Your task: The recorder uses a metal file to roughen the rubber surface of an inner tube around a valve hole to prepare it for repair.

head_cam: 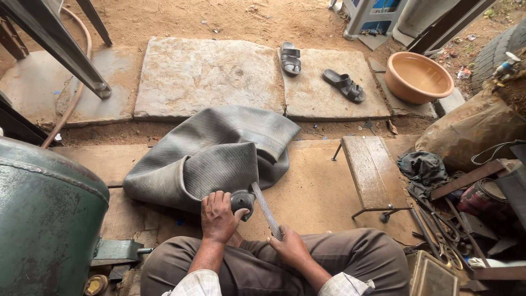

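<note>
Now, rasp: we see a long grey metal rasp (266, 210) whose long axis runs on a slant, the upper end toward the rubber patch and the lower end down into the right hand.
Rasp tip: it points up and slightly left, ending just beside the dark rubber piece (242, 200).
Right hand: our right hand (289, 248) is closed around the lower end of the rasp, fingers wrapped tight, above the right thigh.
Left hand: our left hand (217, 217) lies palm down, fingers partly curled, pressing the dark rubber piece and the edge of the inner tube; it grips loosely rather than clenching.
Inner tube: a large grey inner tube (213, 152) lies folded and flat on the wooden floor boards (318, 192), its near fold under the left hand, its far edge near the stone slabs.
Stone slabs: two flat slabs (203, 74) lie beyond the boards, with a pair of dark sandals (344, 84) on the right one.
Bench: a small low wooden bench (372, 172) stands at the right edge of the boards.
Basin: an orange-brown basin (418, 77) sits past the right slab.
Tank: a green metal tank (46, 219) stands at the left edge.
Tools: scissors and scrap metal (449, 241) lie heaped at the right, near the bench.
</note>
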